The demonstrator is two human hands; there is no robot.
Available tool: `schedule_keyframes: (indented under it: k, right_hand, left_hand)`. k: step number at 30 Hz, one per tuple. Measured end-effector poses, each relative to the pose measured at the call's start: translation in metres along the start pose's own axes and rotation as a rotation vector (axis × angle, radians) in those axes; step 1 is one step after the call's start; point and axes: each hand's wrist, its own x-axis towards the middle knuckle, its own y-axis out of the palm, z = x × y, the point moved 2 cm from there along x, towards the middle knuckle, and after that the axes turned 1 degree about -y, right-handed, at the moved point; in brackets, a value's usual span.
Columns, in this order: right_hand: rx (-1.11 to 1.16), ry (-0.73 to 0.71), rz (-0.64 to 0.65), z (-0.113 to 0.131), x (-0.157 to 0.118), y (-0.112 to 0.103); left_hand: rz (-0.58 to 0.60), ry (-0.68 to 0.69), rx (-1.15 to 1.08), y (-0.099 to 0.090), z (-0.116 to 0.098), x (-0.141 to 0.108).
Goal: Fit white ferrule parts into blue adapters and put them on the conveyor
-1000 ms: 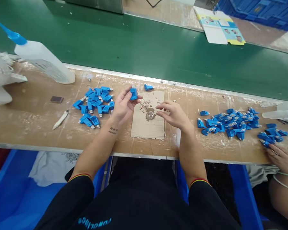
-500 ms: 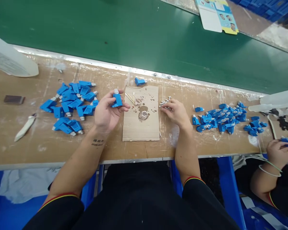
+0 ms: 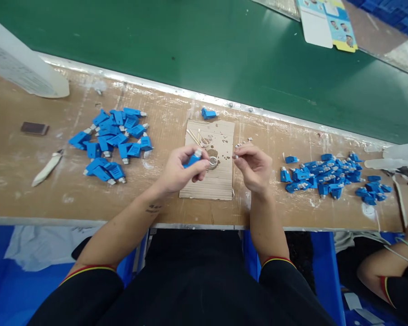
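My black sleeves (image 3: 88, 294) are filling the nearest edge, and beyond them both forearms are reaching over the brown surface (image 3: 122, 206). My left grip (image 3: 177, 173) is clamping a blue plastic block (image 3: 192, 158) between thumb and fingers; the block is sitting at the fingertip end, its pale tip showing above the thumb. Just across from it, on the right, my right grip (image 3: 255, 171) is pinching a tiny white piece (image 3: 236, 156) at the fingertips, apart from the block. Fingers are covering much of the block, and the piece is too small for me to make out its shape.

Between and beneath my hands, a stained cardboard sheet (image 3: 206, 190) is lying flat, bearing a small round ring (image 3: 213, 161) that is standing just beside my left fingertips, and some thin sticks (image 3: 193, 137) farther up. More tiny pale bits (image 3: 244, 142) are lying just past my right fingers, partly hidden by them. Blue blocks are lying heaped in a left pile (image 3: 112, 133) and a right pile (image 3: 323, 170). A lone blue block (image 3: 209, 113) is resting past the sheet's far edge. Farther off, a white bottle (image 3: 27, 68) is being cut off by the frame, its label unreadable, and a green belt (image 3: 190, 54) is running across.
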Motion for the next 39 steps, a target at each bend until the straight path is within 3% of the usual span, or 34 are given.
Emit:
schedule_keyframes:
  k: [4,9,15,21,25,29,34,39]
  right_hand:
    - [0.099,-0.079,-0.054,0.02,-0.006,0.026]
    - [0.116,-0.119,-0.017,0.023,-0.009,0.038]
    - [0.084,-0.197,0.022,0.023,-0.01,0.039]
    - [-0.129,-0.328,0.003,0.029,-0.007,0.031]
    - [-0.167,-0.343,0.004,0.029,-0.005,0.025]
    - [-0.231,-0.266,0.056,0.022,-0.002,0.013]
    - [-0.478,-0.136,0.271,0.008,0.003,0.003]
    - [-0.554,-0.073,0.37,0.001,0.004,0.003]
  left_hand:
    - [0.069,-0.004,0.001,0.012,0.003,-0.005]
    - [0.133,-0.013,-0.059,0.016,0.005,-0.006]
    - [0.125,-0.067,-0.108,0.017,0.004,-0.006]
    - [0.092,-0.086,-0.049,0.016,0.002,-0.006]
    - [0.095,-0.137,-0.141,0.015,0.001,-0.005]
    - [-0.064,-0.13,-0.303,0.005,-0.006,-0.001]
    - [-0.343,-0.091,-0.409,-0.013,-0.009,0.008]
    - [-0.425,-0.135,-0.425,-0.016,-0.007,0.012]
